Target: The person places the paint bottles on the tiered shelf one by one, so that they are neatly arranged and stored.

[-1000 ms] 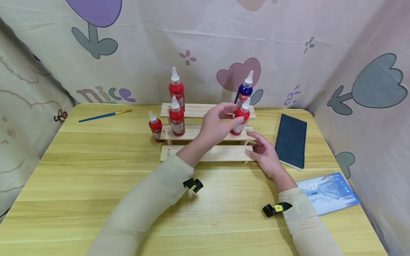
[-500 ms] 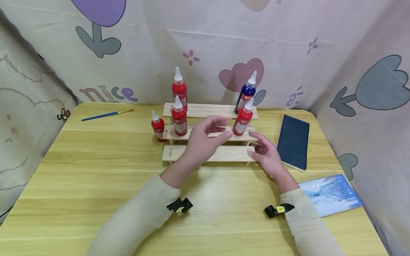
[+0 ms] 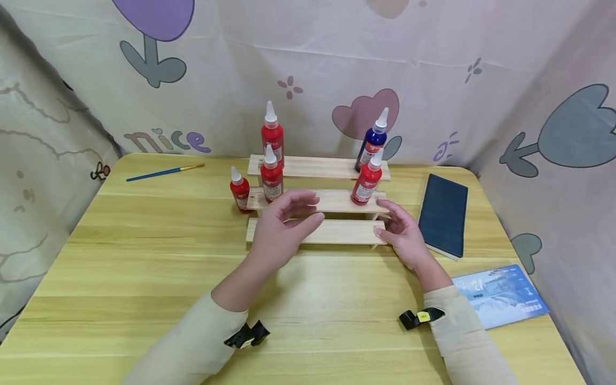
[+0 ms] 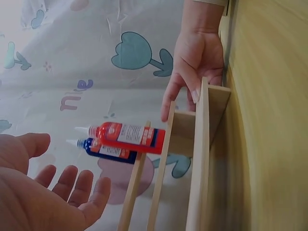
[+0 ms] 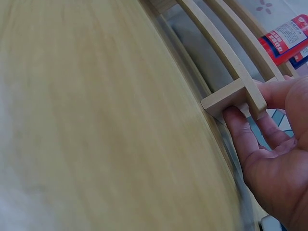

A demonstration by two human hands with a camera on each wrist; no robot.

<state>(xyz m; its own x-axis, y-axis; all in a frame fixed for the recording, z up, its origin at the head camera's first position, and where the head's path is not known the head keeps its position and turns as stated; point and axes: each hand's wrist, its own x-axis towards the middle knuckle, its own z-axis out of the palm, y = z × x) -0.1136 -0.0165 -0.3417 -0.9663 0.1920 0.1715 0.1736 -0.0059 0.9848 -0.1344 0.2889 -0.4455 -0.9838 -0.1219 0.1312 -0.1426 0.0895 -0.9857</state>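
Note:
A three-step wooden display rack (image 3: 337, 232) stands on the table. My right hand (image 3: 405, 236) grips its right end, thumb and fingers around the end of the lowest shelf (image 5: 231, 65). My left hand (image 3: 284, 230) holds nothing; its fingers are loosely bent before the rack's left half. A red squeeze bottle (image 3: 367, 184) with a white nozzle tip stands at the right of the middle shelf, in front of a dark blue bottle (image 3: 375, 141) on the top shelf. At the left, one red bottle (image 3: 273, 136) is on the top shelf and another red bottle (image 3: 271, 179) on the middle one.
A smaller red bottle (image 3: 240, 191) stands on the table against the rack's left side. Farther left lies a paintbrush (image 3: 163, 172). To the right are a dark notebook (image 3: 443, 216) and a blue printed card (image 3: 502, 297). Patterned cloth (image 3: 308, 64) hangs behind the table.
My left hand has let go of the red bottle on the right of the middle shelf and drawn back left and toward me. My right hand keeps its place on the rack.

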